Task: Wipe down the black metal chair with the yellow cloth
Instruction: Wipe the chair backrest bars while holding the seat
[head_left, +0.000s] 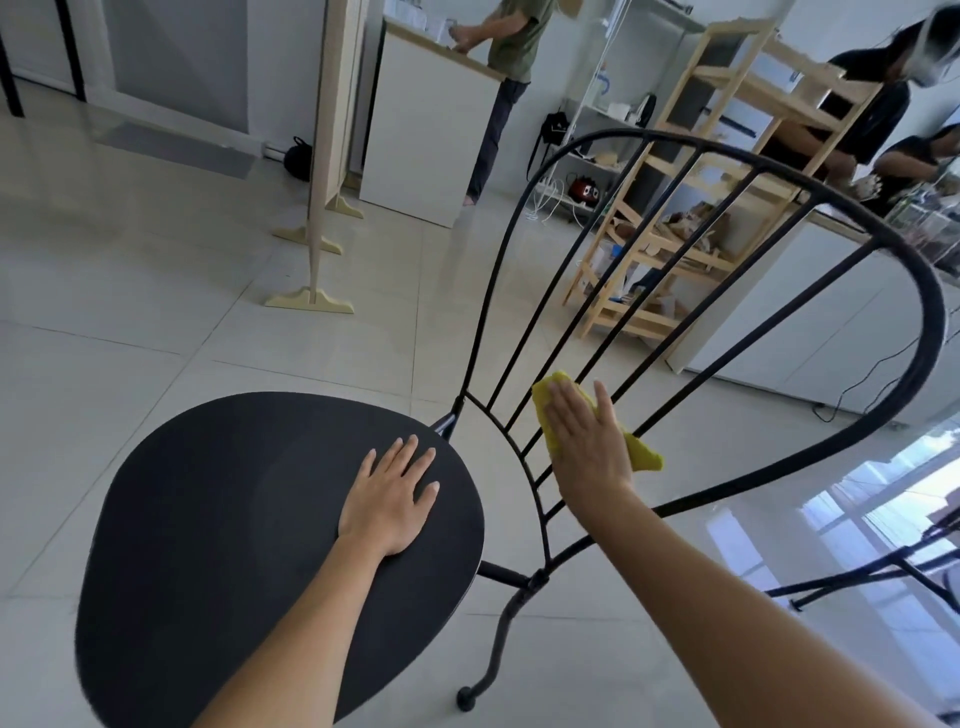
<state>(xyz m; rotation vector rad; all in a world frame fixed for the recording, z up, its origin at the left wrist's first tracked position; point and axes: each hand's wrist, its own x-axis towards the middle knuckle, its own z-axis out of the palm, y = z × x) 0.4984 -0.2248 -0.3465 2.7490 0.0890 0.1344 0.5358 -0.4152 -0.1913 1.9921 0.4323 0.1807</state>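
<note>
Yellow cloth (644, 453) mostly hidden under right hand (587, 441).

1. There is a single view, from a wide-angle camera on the person's head, looking forward and steeply down.
2. It sits close above the chair (280, 525), whose seat fills the lower left of the frame and whose back arches across the right.
3. Both forearms enter from the bottom edge.
4. The frame is tilted, so the floor (156, 291) and the shelf (727, 171) at upper right lean.
</note>
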